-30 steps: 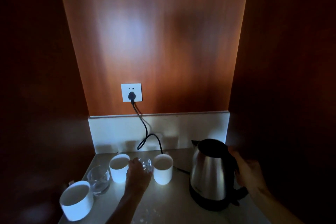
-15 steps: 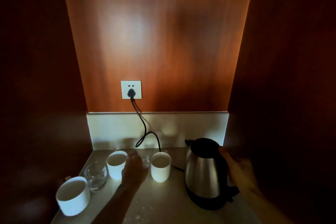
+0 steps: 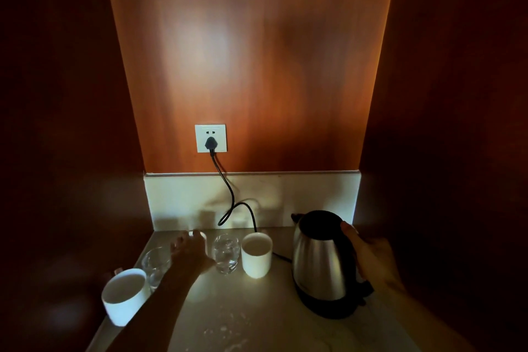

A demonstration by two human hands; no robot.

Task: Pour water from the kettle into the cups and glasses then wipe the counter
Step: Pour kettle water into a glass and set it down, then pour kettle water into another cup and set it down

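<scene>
A steel kettle [image 3: 320, 260] with a black lid stands on its black base at the right of the pale counter [image 3: 257, 320]. My right hand [image 3: 371, 261] is wrapped around its black handle. My left hand [image 3: 190, 251] reaches to the back left and closes over a white cup [image 3: 200, 235], hiding most of it. To the right of that hand stand a clear glass [image 3: 226, 253] and another white cup [image 3: 256, 254]. A second glass [image 3: 155, 264] and a white mug [image 3: 124, 296] stand nearer at the left.
A black cord [image 3: 228, 197] runs from the wall socket [image 3: 211, 138] down behind the cups to the kettle base. Dark wooden walls close in both sides. Water drops [image 3: 228, 334] lie on the near counter. The counter's left edge runs just past the mug.
My left hand has shifted left from the middle glass onto the back white cup, leaving the glass in full sight. My right hand has stayed on the kettle handle. The view pulled back slightly.
</scene>
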